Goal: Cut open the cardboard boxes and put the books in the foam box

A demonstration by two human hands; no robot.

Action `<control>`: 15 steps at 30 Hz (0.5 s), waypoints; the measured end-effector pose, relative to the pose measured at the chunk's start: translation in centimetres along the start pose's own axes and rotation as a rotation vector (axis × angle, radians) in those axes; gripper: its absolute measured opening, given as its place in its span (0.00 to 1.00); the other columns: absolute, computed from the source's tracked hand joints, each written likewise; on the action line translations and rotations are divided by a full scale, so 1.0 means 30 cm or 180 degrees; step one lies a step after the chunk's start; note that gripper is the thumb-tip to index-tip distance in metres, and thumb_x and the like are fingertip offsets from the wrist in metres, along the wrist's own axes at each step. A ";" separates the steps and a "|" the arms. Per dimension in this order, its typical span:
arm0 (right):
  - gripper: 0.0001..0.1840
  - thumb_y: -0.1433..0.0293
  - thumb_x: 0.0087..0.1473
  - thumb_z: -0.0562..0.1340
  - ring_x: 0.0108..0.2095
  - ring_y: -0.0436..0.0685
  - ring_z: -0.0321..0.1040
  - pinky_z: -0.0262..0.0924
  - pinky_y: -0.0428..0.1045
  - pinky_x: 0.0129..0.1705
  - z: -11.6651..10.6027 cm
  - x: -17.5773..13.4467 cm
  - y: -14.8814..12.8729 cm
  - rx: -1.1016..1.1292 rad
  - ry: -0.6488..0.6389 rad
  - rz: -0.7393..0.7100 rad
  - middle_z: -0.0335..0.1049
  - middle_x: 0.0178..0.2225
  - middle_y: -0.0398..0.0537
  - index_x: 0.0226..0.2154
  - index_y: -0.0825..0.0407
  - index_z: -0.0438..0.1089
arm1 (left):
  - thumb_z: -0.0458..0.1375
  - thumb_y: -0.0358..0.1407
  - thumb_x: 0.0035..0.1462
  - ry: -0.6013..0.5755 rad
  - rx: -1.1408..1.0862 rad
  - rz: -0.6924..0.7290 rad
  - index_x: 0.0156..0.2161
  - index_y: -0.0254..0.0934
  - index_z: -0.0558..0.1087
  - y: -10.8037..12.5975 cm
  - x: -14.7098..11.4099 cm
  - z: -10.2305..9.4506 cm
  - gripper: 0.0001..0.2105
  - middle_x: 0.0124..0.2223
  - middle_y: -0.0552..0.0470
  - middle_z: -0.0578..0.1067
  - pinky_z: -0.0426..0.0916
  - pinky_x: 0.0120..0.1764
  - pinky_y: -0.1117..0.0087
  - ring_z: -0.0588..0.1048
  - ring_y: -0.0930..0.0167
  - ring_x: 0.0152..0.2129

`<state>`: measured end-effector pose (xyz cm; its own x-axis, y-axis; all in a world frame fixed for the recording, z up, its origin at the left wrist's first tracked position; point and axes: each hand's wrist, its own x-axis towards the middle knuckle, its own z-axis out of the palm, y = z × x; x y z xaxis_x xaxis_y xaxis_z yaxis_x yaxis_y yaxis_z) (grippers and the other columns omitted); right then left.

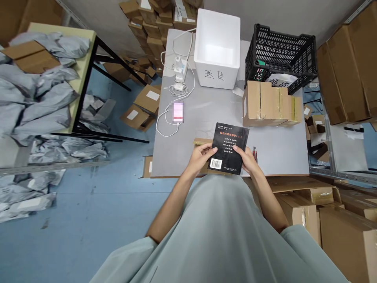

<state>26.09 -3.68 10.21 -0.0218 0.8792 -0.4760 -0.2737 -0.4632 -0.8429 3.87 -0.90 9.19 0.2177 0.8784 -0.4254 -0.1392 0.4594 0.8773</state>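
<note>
Two hands hold a black book (225, 155) over a grey desk (206, 112).
The handling looks midway: book in hand, not yet set down. It sits between the left hand (200, 156) and right hand (249, 160), each pinching one edge, barcode side showing. Cardboard (201, 141) lies beside the left hand, pens (255, 154) beside the right.

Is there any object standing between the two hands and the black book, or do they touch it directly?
Nothing visible stands between them: the left hand and the right hand hold the black book directly, thumbs on its printed face. Some cardboard shows behind the left hand, not in between.
</note>
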 end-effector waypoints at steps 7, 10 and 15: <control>0.30 0.48 0.46 0.82 0.53 0.64 0.82 0.74 0.62 0.64 -0.048 0.019 -0.028 -0.0524 -0.0205 -0.0563 0.87 0.50 0.47 0.47 0.47 0.85 | 0.77 0.59 0.48 0.0535 0.0184 0.0477 0.44 0.38 0.87 0.000 0.005 -0.007 0.27 0.43 0.45 0.86 0.77 0.50 0.60 0.82 0.63 0.39; 0.23 0.48 0.51 0.80 0.56 0.69 0.82 0.69 0.69 0.69 -0.068 0.008 -0.040 -0.0865 -0.0112 -0.0819 0.88 0.47 0.48 0.42 0.46 0.87 | 0.75 0.58 0.53 0.0593 0.0703 0.1046 0.42 0.42 0.88 0.033 0.001 -0.034 0.22 0.44 0.45 0.87 0.75 0.56 0.55 0.81 0.59 0.45; 0.14 0.51 0.66 0.70 0.76 0.67 0.62 0.51 0.72 0.80 -0.076 -0.028 -0.052 -0.1425 -0.0043 -0.1683 0.81 0.62 0.42 0.49 0.35 0.88 | 0.69 0.56 0.63 0.0511 0.1582 0.1878 0.40 0.52 0.89 0.084 -0.029 -0.073 0.14 0.47 0.47 0.88 0.72 0.62 0.45 0.76 0.55 0.51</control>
<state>28.73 -3.96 11.36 -0.0076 0.9996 0.0280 0.1723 0.0289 -0.9846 1.21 -0.23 11.27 0.0947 0.9845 0.1479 0.2683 -0.1683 0.9485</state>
